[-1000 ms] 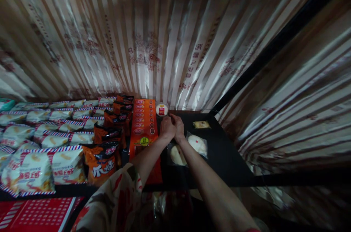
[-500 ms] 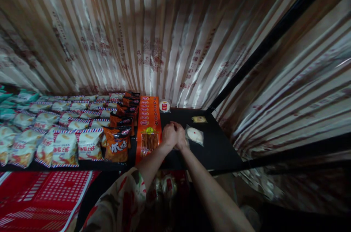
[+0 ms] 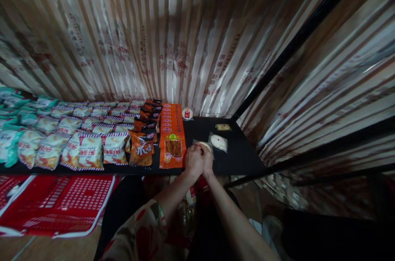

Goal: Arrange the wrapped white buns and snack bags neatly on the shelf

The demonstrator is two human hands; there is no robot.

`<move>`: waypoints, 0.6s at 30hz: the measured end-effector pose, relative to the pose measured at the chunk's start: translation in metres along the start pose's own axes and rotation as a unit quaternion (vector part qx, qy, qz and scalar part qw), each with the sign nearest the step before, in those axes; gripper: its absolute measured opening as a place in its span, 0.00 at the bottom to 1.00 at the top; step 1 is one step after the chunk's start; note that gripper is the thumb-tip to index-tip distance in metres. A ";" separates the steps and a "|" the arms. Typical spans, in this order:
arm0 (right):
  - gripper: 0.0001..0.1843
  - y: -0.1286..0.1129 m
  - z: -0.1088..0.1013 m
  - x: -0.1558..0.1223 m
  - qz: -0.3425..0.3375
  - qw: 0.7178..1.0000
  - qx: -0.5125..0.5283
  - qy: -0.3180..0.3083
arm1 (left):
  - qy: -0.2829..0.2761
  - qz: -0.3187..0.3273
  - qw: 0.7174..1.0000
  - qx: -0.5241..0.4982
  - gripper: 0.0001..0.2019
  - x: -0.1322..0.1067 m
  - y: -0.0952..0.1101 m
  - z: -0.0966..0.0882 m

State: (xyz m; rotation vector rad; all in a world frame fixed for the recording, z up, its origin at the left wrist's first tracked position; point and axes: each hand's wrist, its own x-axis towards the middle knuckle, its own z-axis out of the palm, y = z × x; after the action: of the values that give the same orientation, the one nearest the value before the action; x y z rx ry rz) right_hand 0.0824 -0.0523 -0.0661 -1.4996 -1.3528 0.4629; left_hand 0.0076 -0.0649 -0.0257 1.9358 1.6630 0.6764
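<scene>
My left hand (image 3: 194, 161) and my right hand (image 3: 207, 159) are closed and pressed together at the front edge of the black shelf. Whatever they hold, if anything, is hidden by the fingers. Just beyond the fingertips lies a round pale item in a clear wrapper (image 3: 205, 145), partly covered by my hands. A flat white round in a clear packet (image 3: 219, 142), with a red dot at its centre, lies to the right. Left of my hands is a long orange snack packet (image 3: 173, 131) with brown sticks printed on it.
Rows of white snack bags (image 3: 90, 150), orange-brown bags (image 3: 141, 148) and teal bags (image 3: 8, 145) fill the left of the shelf (image 3: 240, 156). A small yellowish packet (image 3: 222, 127) and a red-labelled round (image 3: 187, 113) lie farther back. A red basket (image 3: 74, 195) stands below left.
My joined hands have drawn back toward me, from over the shelf to its front edge. The round wrapped item now shows beyond the fingertips. The view has shifted slightly.
</scene>
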 end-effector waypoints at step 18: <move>0.13 0.003 -0.008 -0.102 0.034 0.998 0.022 0.051 | 0.022 0.086 0.996 0.003 0.10 -0.092 -0.034 0.025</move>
State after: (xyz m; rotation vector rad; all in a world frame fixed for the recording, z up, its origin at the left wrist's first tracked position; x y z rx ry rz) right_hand 0.0608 -0.1465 -0.0993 -1.5155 -1.2078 0.4508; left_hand -0.0135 -0.1524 -0.0713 2.0983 1.5377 0.7864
